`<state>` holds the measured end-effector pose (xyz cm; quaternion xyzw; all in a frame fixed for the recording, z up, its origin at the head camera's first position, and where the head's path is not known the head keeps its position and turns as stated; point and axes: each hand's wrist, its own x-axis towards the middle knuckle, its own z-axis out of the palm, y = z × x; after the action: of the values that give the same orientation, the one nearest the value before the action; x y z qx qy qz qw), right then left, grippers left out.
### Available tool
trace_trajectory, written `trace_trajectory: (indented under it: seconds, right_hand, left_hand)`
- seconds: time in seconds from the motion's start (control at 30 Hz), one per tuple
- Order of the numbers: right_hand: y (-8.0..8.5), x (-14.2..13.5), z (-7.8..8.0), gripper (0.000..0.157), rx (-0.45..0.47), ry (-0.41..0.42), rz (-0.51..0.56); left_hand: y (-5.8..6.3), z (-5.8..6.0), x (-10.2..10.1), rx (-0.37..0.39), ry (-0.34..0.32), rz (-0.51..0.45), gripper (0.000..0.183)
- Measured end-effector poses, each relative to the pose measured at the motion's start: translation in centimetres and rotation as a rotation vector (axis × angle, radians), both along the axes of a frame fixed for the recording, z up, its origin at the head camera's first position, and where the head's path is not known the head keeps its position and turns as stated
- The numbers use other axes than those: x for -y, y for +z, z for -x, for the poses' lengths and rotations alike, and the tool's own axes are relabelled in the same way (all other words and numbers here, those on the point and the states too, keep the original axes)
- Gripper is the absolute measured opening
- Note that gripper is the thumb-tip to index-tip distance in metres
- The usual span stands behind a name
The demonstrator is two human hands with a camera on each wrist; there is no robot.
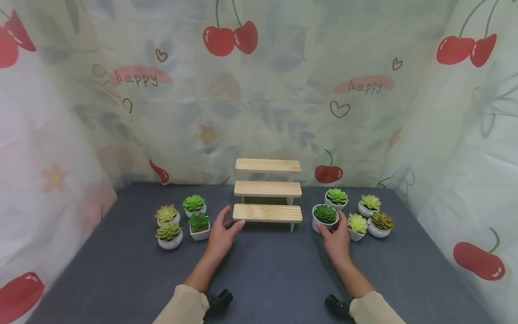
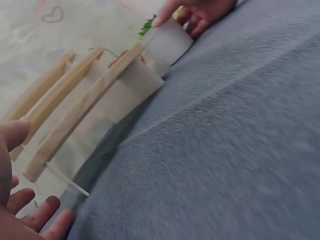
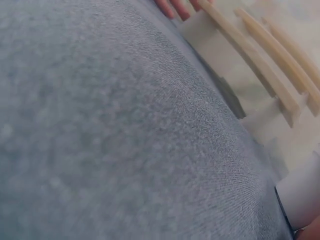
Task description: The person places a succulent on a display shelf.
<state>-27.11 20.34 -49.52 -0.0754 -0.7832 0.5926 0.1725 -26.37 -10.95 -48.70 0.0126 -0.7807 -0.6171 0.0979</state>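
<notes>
A three-tier wooden stand (image 1: 267,212) rises at the middle back of the table, its pale boards on clear supports. At the left end of its lowest board is my left hand (image 1: 222,231), thumb and fingers spread apart with nothing held between them. My right hand (image 1: 337,238) grips a dark green succulent in a round white pot (image 1: 325,215), just right of the stand. In the left wrist view the pot's white wall (image 2: 170,42) shows below the fingers. The right wrist view catches only part of that pot (image 3: 301,195) at its lower right edge.
Beside the held pot are a bright green succulent (image 1: 337,197), a yellow-green one (image 1: 358,225) and a reddish one (image 1: 381,222). Several more potted succulents (image 1: 169,234) cluster left of my left hand. A printed cloth (image 1: 275,90) hangs behind the dark tabletop (image 1: 267,270).
</notes>
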Motion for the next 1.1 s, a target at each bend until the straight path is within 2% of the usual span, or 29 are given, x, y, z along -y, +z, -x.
trace_trajectory:
  seconds: [0.2, 0.33, 0.47, 0.7, 0.87, 1.0, 1.1]
  right_hand:
    - [0.1, 0.3, 0.2, 0.075, 0.008, -0.027, -0.027]
    - [0.4, 0.3, 0.3, 0.073, 0.006, -0.045, -0.049]
    - [0.7, 0.4, 0.2, 0.072, 0.006, -0.058, -0.060]
    - [0.7, 0.7, 0.0, 0.071, -0.017, -0.041, 0.017]
    - [1.3, 1.1, -0.4, 0.071, -0.068, -0.028, 0.074]
    - [2.4, 1.6, -0.6, 0.073, -0.111, -0.003, 0.095]
    - [4.0, 2.0, -0.9, 0.074, -0.134, 0.019, 0.115]
  left_hand:
    - [0.3, 0.8, -0.2, 0.023, 0.044, -0.069, 0.065]
    - [0.7, 1.2, -0.4, 0.033, 0.051, -0.137, 0.061]
    - [0.8, 1.5, -0.4, 0.033, 0.060, -0.157, 0.056]
    - [0.9, 2.1, 0.6, 0.068, 0.019, -0.152, 0.055]
    - [0.8, 2.1, 0.6, 0.081, -0.009, -0.112, 0.054]
    - [0.6, 1.9, 0.6, 0.081, -0.015, -0.079, 0.053]
    - [0.4, 1.9, 0.6, 0.076, -0.028, -0.066, 0.054]
